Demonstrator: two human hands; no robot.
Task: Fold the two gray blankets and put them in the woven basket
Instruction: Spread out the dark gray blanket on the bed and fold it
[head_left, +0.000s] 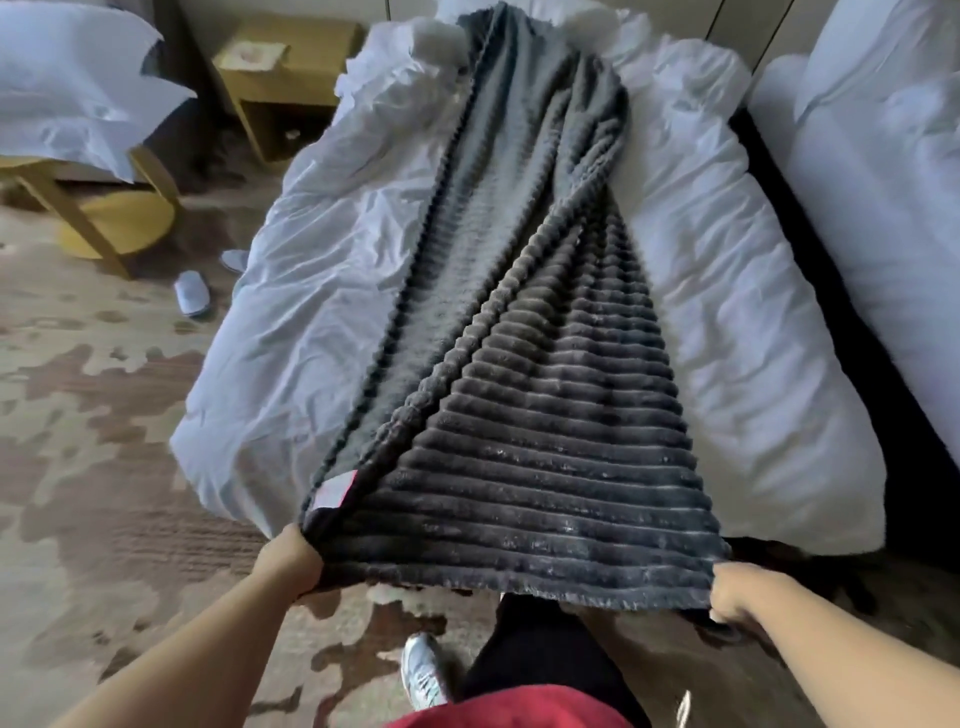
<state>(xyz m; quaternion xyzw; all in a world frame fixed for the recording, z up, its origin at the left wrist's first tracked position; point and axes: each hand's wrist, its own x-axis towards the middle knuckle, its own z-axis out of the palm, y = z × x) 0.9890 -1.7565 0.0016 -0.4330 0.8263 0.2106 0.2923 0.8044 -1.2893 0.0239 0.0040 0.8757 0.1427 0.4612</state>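
Blanket (519, 415), gray and ribbed, is laid lengthwise down the bed (311, 322), with one long side turned over the other. Its near corners are clenched, one in the left grip (291, 558), one in the right grip (737, 592). Judgement: the near edge is best held taut and level, then carried to the far end so the corners meet squarely. Far end is bunched and hard to read. Fingertips are buried in pile. Woven basket and second blanket are not seen.
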